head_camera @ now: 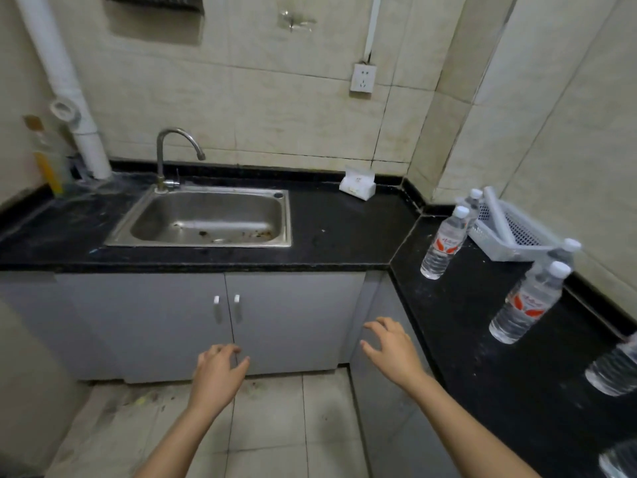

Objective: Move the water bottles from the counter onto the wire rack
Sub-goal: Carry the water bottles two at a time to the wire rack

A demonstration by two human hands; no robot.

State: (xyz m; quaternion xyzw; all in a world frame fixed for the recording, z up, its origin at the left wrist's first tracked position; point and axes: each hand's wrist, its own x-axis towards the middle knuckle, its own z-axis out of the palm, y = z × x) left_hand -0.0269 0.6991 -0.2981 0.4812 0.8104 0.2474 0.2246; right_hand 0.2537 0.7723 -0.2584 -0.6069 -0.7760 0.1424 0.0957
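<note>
Two hands empty, fingers loosely spread: left hand (217,370), right hand (393,350), both before the grey cabinet doors (293,322) | right hand nearer the water bottles (527,301), standing upright on the black speckled counter (344,229) to its right | clear ribbed plastic, white caps, red labels | wire rack not in view

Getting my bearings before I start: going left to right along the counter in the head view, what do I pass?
Pipe → sink → tissue pack → bottle → basket. The faucet overlaps the sink and the other bottles overlap the basket, so both are left out.
</note>
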